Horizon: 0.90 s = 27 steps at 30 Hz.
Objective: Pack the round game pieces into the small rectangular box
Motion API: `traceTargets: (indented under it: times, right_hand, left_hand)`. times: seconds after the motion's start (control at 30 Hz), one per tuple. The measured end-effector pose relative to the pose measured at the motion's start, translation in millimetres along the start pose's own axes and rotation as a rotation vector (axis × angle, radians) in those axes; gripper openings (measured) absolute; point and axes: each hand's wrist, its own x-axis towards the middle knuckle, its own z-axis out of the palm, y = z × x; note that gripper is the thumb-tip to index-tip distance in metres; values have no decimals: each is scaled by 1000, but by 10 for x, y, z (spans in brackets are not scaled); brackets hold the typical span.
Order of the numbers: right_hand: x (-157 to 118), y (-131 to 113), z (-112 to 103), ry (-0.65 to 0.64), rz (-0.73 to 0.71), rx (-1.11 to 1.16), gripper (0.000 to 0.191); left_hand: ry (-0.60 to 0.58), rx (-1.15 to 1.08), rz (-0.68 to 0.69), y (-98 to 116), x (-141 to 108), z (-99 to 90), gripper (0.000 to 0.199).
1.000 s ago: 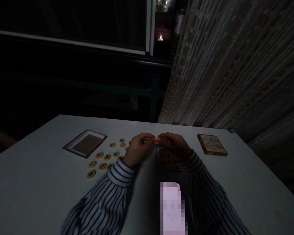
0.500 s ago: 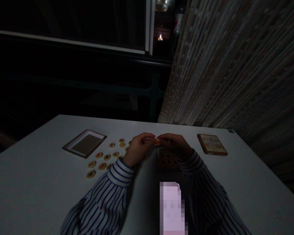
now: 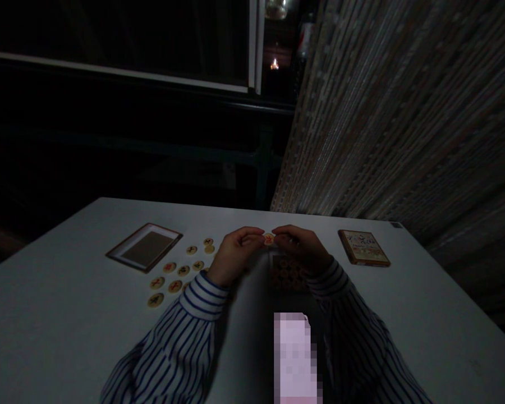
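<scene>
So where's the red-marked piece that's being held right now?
In the head view, the red-marked piece is slightly right of centre, between the fingertips of the left hand and right hand, appearing just above the dark tray.

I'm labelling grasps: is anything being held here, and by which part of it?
A red-marked xiangqi piece, held at its opposite edges between the left hand and the right hand.

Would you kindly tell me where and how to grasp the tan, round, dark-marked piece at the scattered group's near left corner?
Probably pinch the dark-marked piece by opposite sides of its rim, coming from the near left: it lies flat on the white table, its round edge exposed there, with a tan, round, red-marked piece beyond.
</scene>
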Motion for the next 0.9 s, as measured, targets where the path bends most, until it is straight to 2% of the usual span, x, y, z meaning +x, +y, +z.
traceTargets:
  times: [0.27, 0.53, 0.9]
  right_hand:
    - [5, -25, 14, 8, 7, 57, 19]
    - [3, -50, -5, 58, -47, 15, 16]
    - [14, -96, -7, 6, -67, 68, 15]
  left_hand:
    - [-25, -2, 20, 8, -9, -6, 32]
    - [-51, 24, 20, 29, -30, 19, 35]
    - [29, 128, 106, 9, -33, 61, 30]
